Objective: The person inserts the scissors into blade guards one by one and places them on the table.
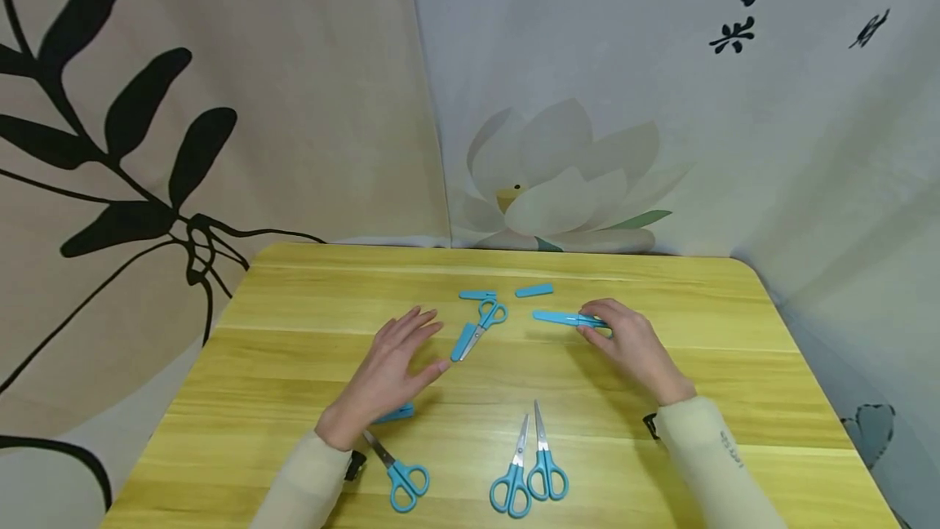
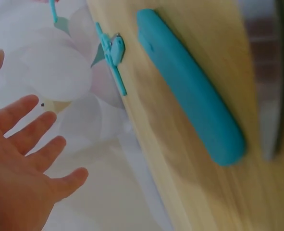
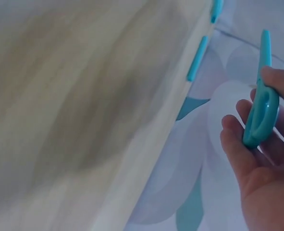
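My right hand (image 1: 633, 347) grips the handles of a pair of blue scissors (image 3: 265, 108) whose blades are inside a blue sheath (image 1: 558, 317), pointing left above the table. My left hand (image 1: 392, 367) is held over the table with its fingers spread, holding nothing. Just right of its thumb lie bare scissors (image 1: 490, 314) beside a blue sheath (image 1: 463, 342). Partly under the left wrist are another sheath (image 2: 190, 89) and another pair of scissors (image 1: 404, 482); its blades are partly hidden by the wrist in the head view.
Two more bare scissors, one (image 1: 512, 482) beside the other (image 1: 547, 468), lie near the front middle with blades pointing away. Farther back are two sheaths, one at left (image 1: 476, 295) and one at right (image 1: 534, 290). A printed curtain (image 1: 352, 104) hangs behind the wooden table (image 1: 698, 300).
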Demonstrator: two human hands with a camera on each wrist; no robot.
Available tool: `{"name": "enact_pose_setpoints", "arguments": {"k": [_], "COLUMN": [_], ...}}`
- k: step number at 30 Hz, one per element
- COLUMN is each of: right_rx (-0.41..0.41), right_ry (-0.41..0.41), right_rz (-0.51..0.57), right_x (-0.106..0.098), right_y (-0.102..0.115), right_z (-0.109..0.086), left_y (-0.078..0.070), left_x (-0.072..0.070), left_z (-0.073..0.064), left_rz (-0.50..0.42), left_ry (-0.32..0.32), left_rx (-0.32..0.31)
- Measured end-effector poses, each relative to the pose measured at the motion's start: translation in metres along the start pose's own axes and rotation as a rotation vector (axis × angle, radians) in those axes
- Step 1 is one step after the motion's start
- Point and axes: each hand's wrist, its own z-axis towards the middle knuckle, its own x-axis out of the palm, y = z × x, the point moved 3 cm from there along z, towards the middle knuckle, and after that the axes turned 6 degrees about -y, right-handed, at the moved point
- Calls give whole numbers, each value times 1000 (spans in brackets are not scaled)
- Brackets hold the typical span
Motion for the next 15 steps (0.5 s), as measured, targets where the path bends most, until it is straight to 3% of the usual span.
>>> {"name": "enact_pose_setpoints", "arguments": {"k": [9, 15], "right_rx": [113, 105], "right_ry": [97, 123], "right_rz": [-15, -18], "right_x": [0, 3], "right_y": [-28, -38], "right_z": [4, 9], "left_y": [13, 20], "left_x": [-3, -5], "left_z": [-13, -21], "left_rz": [27, 46], "left_ry": [31, 37], "left_rx": [-44, -47]}}
